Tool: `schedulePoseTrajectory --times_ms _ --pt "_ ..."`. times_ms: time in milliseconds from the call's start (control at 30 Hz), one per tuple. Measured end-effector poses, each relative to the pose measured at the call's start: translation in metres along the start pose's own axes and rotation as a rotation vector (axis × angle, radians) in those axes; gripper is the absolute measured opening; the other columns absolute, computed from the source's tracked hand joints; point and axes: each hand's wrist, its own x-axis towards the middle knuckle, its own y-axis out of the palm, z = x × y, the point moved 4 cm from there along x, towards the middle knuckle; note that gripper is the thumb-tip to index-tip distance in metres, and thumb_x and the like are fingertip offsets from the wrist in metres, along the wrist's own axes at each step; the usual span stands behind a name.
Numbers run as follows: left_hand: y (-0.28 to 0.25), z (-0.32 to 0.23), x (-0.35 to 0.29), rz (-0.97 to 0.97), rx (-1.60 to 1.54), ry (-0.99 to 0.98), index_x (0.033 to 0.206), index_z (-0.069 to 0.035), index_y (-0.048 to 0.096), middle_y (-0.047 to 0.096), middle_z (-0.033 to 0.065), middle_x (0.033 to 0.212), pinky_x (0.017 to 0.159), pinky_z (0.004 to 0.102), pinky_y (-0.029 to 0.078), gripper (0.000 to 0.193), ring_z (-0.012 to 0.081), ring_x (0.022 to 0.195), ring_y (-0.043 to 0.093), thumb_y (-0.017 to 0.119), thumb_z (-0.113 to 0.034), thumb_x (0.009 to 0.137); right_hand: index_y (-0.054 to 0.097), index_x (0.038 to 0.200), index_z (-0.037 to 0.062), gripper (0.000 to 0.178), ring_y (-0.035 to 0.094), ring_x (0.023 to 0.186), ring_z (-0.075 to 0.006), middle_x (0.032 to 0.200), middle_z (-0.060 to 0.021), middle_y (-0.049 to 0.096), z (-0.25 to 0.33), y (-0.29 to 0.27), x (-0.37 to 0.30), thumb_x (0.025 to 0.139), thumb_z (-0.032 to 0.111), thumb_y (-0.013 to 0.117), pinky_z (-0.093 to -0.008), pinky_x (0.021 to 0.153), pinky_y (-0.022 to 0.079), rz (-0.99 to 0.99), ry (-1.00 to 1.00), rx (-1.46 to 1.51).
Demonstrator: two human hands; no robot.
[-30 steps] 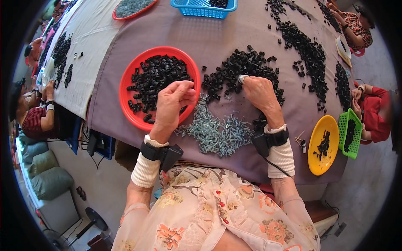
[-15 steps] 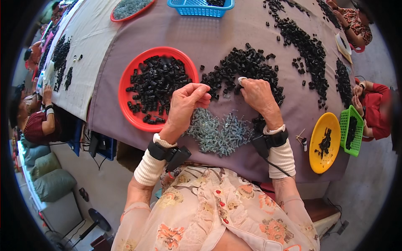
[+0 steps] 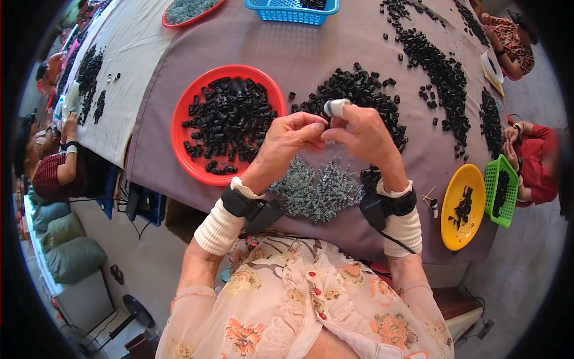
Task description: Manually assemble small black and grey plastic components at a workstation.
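Observation:
My left hand (image 3: 287,143) and my right hand (image 3: 362,134) meet fingertip to fingertip above the table, pinching a small part between them that is too small to make out. A white wrap covers my right index fingertip. Below the hands lies a heap of small grey metal springs (image 3: 320,191). Behind them is a pile of small black plastic parts (image 3: 359,90). To the left stands a red round tray (image 3: 185,155) filled with the same black parts.
A yellow plate (image 3: 454,227) and green basket (image 3: 499,191) with black parts sit at the right edge. A blue basket (image 3: 290,11) and another red tray (image 3: 188,12) stand at the far side. Other people sit at the left and right edges.
My left hand has risen from the spring heap and moved right to meet my right hand. Both hands now work together above the springs.

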Motion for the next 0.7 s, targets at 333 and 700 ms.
schedulePoseTrajectory --times_ms 333,700 --pt "-0.027 0.006 -0.011 -0.121 -0.150 -0.011 0.107 0.001 0.061 0.067 0.0102 0.090 0.074 0.0312 0.056 0.020 0.0171 0.079 0.066 0.057 -0.012 0.093 0.057 0.072 0.0077 0.008 0.062 0.066 -0.0270 0.070 -0.0078 0.059 -0.029 0.051 -0.029 0.077 0.011 0.062 -0.0394 0.060 0.047 0.010 0.005 -0.477" --pt "-0.027 0.010 -0.012 -0.091 -0.182 -0.007 0.109 0.001 0.059 0.066 0.0104 0.094 0.076 0.0311 0.055 0.020 0.0171 0.082 0.066 0.056 -0.012 0.094 0.054 0.075 0.0014 0.012 0.059 0.063 -0.0286 0.070 -0.0112 0.057 -0.025 0.034 -0.026 0.074 0.006 0.064 -0.0380 0.058 0.046 -0.053 0.020 -0.180"
